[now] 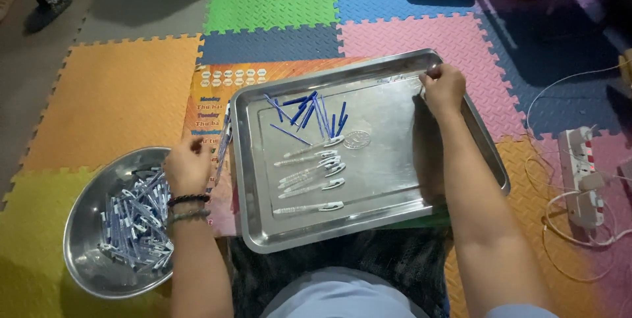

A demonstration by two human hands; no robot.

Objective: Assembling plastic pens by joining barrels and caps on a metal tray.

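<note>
Foam puzzle mats (118, 94), many colours, covering floor. Steel tray (395, 101) centred. Right hand (444, 87) pinching tray's far edge; left hand (189, 166) closed around pens (222, 150) over bowl (85, 226).

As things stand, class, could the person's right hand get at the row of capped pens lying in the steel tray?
Probably yes. The right hand rests at the far edge of the steel tray, and the capped pens lie uncovered on its open floor. Only bare metal shows between them; the left hand sits outside the tray.
</note>
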